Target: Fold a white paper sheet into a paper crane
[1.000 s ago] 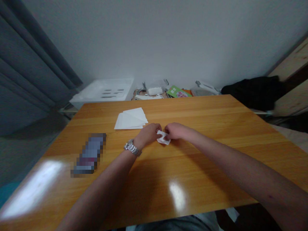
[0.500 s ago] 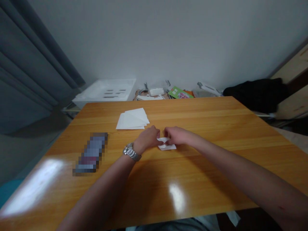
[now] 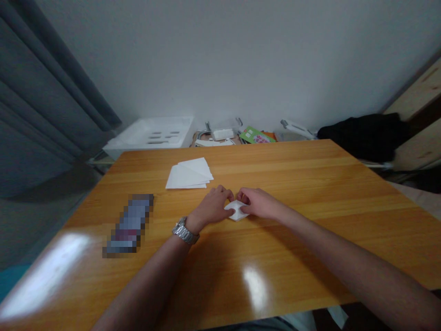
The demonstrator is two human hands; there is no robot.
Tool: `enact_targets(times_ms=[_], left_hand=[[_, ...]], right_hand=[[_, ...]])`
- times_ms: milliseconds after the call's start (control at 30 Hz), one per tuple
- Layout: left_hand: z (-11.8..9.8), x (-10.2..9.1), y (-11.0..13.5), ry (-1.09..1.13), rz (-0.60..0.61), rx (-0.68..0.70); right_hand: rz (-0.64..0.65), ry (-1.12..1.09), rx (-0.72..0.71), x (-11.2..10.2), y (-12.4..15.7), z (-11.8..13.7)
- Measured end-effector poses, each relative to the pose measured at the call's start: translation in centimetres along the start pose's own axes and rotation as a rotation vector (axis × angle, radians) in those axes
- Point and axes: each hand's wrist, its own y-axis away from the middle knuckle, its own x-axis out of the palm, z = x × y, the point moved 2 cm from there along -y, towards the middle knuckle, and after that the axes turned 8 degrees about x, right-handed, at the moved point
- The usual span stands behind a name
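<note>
A small piece of folded white paper (image 3: 237,211) lies on the wooden table (image 3: 296,174), diamond-shaped in outline. My left hand (image 3: 217,204), with a metal watch (image 3: 186,231) on its wrist, pinches the paper's left side between thumb and fingers. On the opposite side my right hand (image 3: 257,202) grips it the same way, thumb on the near face and fingers curled behind. Just beyond my left hand rests a loose stack of white paper sheets (image 3: 189,173). Some of the fingertips are hidden behind the folded paper.
At the left of the table lies a phone-like dark object (image 3: 130,225), blurred out. Past the far edge stand a white tray (image 3: 148,131), a green booklet (image 3: 255,135) and a black cloth heap (image 3: 358,138). A grey curtain (image 3: 51,69) hangs at the left.
The folded paper has gone from an open, raised shape to a flatter diamond. Both thumbs now press on its near side, and the view has shifted slightly.
</note>
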Motion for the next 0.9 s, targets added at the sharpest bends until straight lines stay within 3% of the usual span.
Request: enact_targets(times_ms=[167, 367, 600, 900], left_hand=[[0.5, 0.9, 0.0, 0.037, -0.121, -0.014], [0.0, 0.6, -0.1, 0.146, -0.098, -0.008], [-0.7, 0.6, 0.9, 0.392, -0.187, -0.133], [-1.1, 1.3, 1.4, 0.619, -0.255, -0.122]], right_hand=[[-0.043, -0.195, -0.038, 0.7, 0.5, -0.8], [-0.09, -0.377, -0.087, 1.1, 0.9, -1.3], [-0.116, -0.49, -0.134, 1.9, 1.1, -1.6], [-0.133, -0.557, -0.143, 2.0, 1.6, -1.8]])
